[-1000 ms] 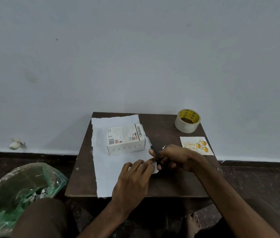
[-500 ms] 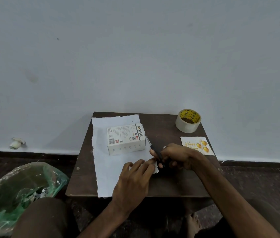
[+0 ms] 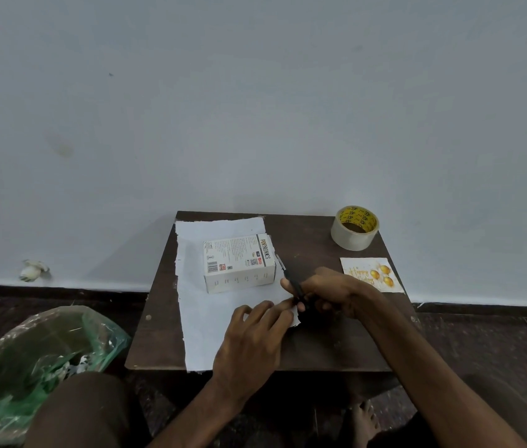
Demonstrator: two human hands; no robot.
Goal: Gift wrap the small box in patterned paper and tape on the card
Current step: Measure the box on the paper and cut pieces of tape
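Box is sitting on the sheet of paper, white side up, on the small dark desk. Left hand lies flat with fingers spread, pinning the paper near its right edge. Right hand has its grip closed round a black cutter right at that edge, blade tip just beside the box. Tape roll is at the far right corner, card just in front of it. Green bag on the floor to the left.
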